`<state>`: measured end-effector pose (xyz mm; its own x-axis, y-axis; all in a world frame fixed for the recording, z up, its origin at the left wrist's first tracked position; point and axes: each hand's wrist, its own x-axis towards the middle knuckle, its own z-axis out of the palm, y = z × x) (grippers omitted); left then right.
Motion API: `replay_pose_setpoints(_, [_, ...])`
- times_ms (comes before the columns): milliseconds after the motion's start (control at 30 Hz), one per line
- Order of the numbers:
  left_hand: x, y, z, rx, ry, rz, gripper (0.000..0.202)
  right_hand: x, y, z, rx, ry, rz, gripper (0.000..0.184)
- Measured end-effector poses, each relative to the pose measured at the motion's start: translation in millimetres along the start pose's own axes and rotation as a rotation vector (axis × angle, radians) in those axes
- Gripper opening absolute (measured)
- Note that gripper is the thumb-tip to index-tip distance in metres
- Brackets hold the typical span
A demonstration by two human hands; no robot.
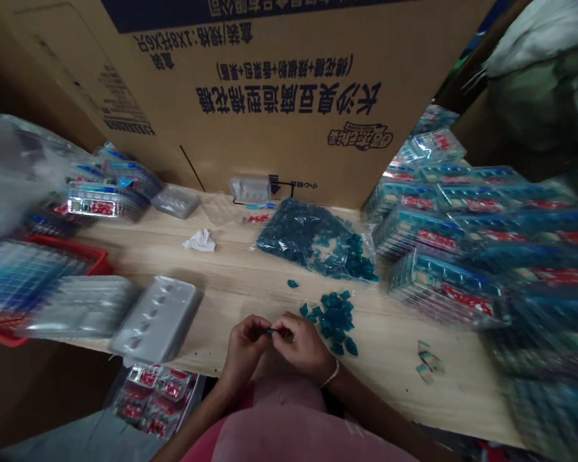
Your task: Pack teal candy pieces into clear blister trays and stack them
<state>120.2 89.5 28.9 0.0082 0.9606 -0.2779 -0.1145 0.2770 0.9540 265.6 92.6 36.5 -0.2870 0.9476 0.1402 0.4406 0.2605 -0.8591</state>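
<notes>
My left hand [243,346] and my right hand [301,343] meet at the near edge of a wooden table [231,276]. Both are pinched on a small blue piece [271,331] between their fingertips. Just right of my right hand lies a small heap of loose blue pieces [336,314]. One single blue piece [293,283] lies apart, farther back. Behind the heap sits a clear bag of blue pieces [315,240]. To the left of my left hand rests an empty clear plastic tray [157,317].
Stacks of filled clear packs [438,237] crowd the right side. A large cardboard box [289,90] stands at the back. A red basket with blue packs [24,276] and more clear trays [77,305] are at left. A crumpled white tissue [200,240] lies mid-table.
</notes>
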Motion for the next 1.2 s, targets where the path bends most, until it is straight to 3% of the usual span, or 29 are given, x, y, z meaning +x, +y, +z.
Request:
replay_pose_setpoints(133, [-1.1,-1.1,-4.2,-0.085,-0.020,-0.086,0.013,-1.9,-1.7,1.8,-0.005,0.009,-0.021,0.009])
replay_pose_setpoints(267, [-5.1,-3.4,-8.5,0.086,-0.038,0.081,0.010,-1.0,1.9,-0.2,0.299,-0.102,0.149,0.004])
replay_pose_setpoints(467, [-15.8,1.3,-16.6,0.408,-0.116,0.437,0.008,-0.9,17.7,-0.6,0.667,-0.269,0.354,0.019])
replay_pose_setpoints(600, [-21.8,-2.4,-21.6,0.529,-0.228,0.625,0.015,-6.2,17.7,0.3,0.707,-0.306,0.362,0.022])
replay_pose_setpoints(700, [-23.8,-8.2,-24.1,0.555,-0.203,0.653,0.016,-10.3,15.5,1.6,0.715,-0.331,0.327,0.026])
replay_pose_setpoints(800, [-19.9,-8.9,-27.7,0.633,-0.203,0.643,0.017,-9.5,15.1,3.8,0.627,-0.303,0.295,0.020])
replay_pose_setpoints(867, [-12.7,-7.6,-32.5,0.771,-0.191,0.661,0.018,-4.8,15.7,4.8,0.443,-0.236,0.217,0.011])
replay_pose_setpoints(933, [-3.2,-8.3,-38.7,0.922,-0.144,0.685,0.022,2.1,16.9,4.6,0.160,-0.185,0.048,0.006])
replay_pose_setpoints(1033, [8.9,-14.8,-46.3,1.048,-0.100,0.700,0.021,11.1,19.5,3.4,-0.199,-0.232,-0.206,0.012])
replay_pose_setpoints(1200, [10.6,-22.4,-46.4,1.124,-0.096,0.711,0.019,11.3,21.7,5.9,-0.316,-0.269,-0.267,0.013])
